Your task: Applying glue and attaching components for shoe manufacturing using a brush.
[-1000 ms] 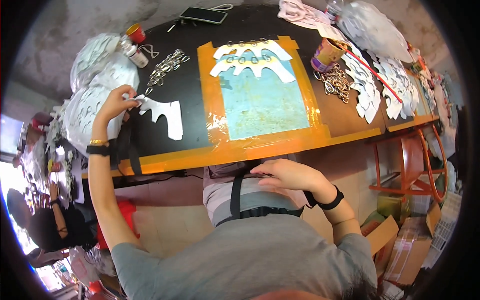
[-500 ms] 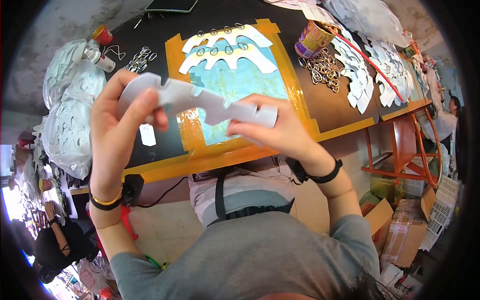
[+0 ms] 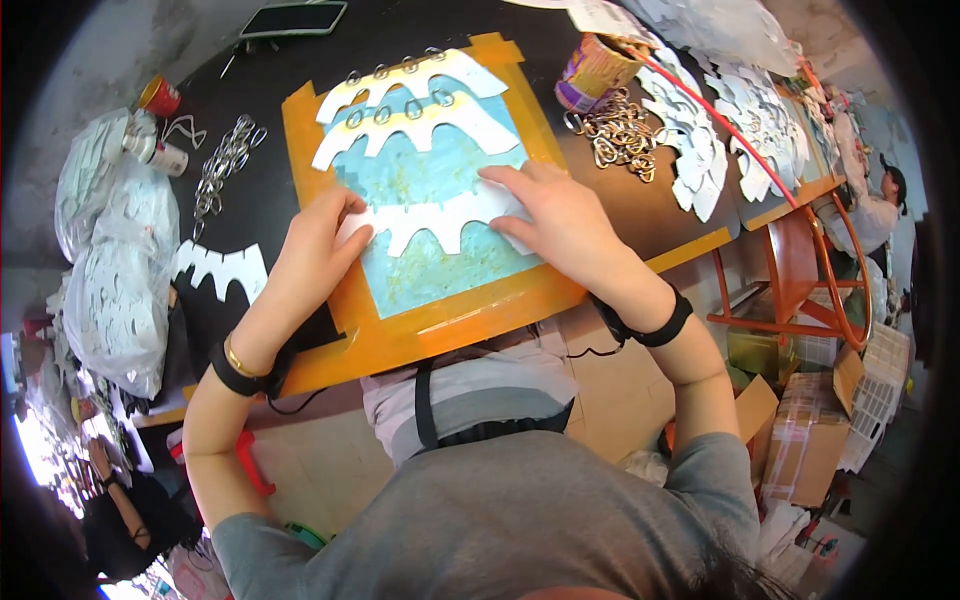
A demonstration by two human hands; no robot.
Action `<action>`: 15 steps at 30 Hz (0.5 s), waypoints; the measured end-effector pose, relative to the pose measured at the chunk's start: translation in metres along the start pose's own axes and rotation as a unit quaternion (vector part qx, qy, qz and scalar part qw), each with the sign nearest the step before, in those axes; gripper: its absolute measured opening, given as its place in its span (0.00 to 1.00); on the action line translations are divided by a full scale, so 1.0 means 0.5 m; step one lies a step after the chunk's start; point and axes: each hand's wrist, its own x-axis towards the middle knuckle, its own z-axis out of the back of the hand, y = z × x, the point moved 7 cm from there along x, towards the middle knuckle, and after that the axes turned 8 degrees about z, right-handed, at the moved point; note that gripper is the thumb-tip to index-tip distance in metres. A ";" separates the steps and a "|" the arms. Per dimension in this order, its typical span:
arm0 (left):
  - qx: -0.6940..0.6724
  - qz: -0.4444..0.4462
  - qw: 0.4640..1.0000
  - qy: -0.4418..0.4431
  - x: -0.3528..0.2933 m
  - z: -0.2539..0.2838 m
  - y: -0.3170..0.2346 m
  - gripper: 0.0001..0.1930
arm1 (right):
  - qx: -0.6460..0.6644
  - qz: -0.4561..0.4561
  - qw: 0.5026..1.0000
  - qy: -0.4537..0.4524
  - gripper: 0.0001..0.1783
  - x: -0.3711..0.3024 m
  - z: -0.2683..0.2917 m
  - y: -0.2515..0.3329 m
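Note:
A white, scallop-edged flat piece (image 3: 430, 225) lies low over the blue sheet (image 3: 410, 285), its notched edge away from me and its points toward me. My left hand (image 3: 318, 245) grips its left end between thumb and curled fingers. At the right end, my right hand (image 3: 565, 215) has its thumb on the piece and its index finger stretched beyond the far edge; its other fingers are hidden. Farther up the sheet lie two similar pieces, a nearer one (image 3: 470, 125) and a farther one (image 3: 462, 70), with yellowish upper edges and metal rings (image 3: 414, 108) along them.
Orange tape (image 3: 440, 328) borders the sheet and table edge. Loose rings (image 3: 625, 140) lie by a purple-yellow can (image 3: 595, 75); more rings (image 3: 228, 165) and another white piece (image 3: 225, 270) lie left. Piles of white pieces (image 3: 690, 150), a red rod (image 3: 715, 120) and plastic bags (image 3: 120, 290) flank the work area.
Both hands have lowered the white piece from above the table to the blue sheet, turning it flat. My view has shifted slightly.

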 end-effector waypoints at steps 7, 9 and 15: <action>0.082 -0.018 0.996 0.002 -0.112 0.045 -0.080 0.19 | 0.338 -0.184 0.920 -0.075 0.23 -0.114 0.088 -0.105; 0.047 -0.039 0.998 0.035 -0.151 0.043 -0.125 0.17 | 0.367 -0.243 0.869 -0.229 0.32 -0.158 0.157 -0.178; 0.031 -0.085 0.995 0.043 -0.166 -0.037 -0.198 0.15 | 0.250 -0.071 0.881 -0.394 0.20 -0.068 0.277 -0.213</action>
